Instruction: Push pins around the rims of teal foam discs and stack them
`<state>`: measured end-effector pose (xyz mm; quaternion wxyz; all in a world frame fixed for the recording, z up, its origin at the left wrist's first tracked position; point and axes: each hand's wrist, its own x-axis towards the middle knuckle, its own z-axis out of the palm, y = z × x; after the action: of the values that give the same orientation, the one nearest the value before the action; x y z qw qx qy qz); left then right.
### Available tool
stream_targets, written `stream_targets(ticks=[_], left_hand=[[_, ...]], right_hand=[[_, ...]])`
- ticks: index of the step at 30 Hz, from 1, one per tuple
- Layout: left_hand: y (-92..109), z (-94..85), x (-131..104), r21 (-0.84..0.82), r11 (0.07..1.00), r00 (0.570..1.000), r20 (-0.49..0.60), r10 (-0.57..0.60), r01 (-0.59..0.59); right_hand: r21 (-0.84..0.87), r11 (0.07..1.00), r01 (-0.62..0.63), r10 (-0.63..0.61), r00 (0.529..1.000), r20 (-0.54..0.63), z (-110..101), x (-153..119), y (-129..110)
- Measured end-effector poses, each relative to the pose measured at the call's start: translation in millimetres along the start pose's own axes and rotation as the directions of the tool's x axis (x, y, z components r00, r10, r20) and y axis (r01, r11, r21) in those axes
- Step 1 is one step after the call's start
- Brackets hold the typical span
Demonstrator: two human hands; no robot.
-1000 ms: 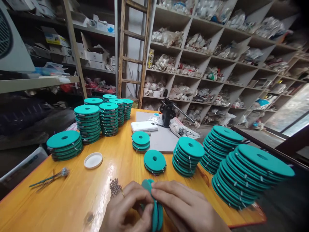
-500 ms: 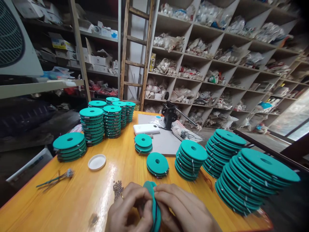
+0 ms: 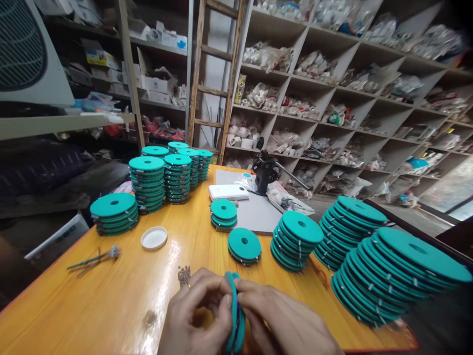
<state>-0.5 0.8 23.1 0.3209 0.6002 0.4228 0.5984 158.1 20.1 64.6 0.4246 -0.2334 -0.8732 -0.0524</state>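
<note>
Between my hands, above the near edge of the table, a teal foam spool (image 3: 235,315) stands on edge with dark line in its groove. My left hand (image 3: 197,313) is closed on its left side, thumb and forefinger pinching the rim. On the other side, the fingers of my right hand (image 3: 281,315) press together at the rim and groove; whether they grip the line is hidden. A small cluster of metallic beads (image 3: 184,275) lies just beyond my left hand. A flat teal spool (image 3: 244,245) lies a little past the held one.
Stacked teal spools stand at the right (image 3: 399,276), centre right (image 3: 296,241) and back left (image 3: 148,185). A white lid (image 3: 154,238) and a tied bundle (image 3: 94,258) lie left. Behind are a white power bank (image 3: 228,192), a black clamp device (image 3: 265,172) and a grey board (image 3: 258,217).
The view has shifted slightly, so the table things sit a little further right. Both hands keep hold of the spool, with only a slight shift of the fingers.
</note>
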Motion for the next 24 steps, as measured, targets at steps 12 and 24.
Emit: stream_targets(ticks=[12, 24], left_hand=[[-2.9, 0.9, -1.3, 0.013, 0.999, 0.999, -0.006, 0.042, -0.042], [10.2, -0.1, 7.4, 0.117, 0.986, 0.993, 0.005, 0.118, -0.118]], right_hand=[[-0.238, 0.969, 0.062, -0.022, 0.986, 0.168, -9.3, -5.3, -0.7], [-0.32, 0.9, 0.297, -0.195, 0.929, 0.314, -22.8, 5.3, -2.3]])
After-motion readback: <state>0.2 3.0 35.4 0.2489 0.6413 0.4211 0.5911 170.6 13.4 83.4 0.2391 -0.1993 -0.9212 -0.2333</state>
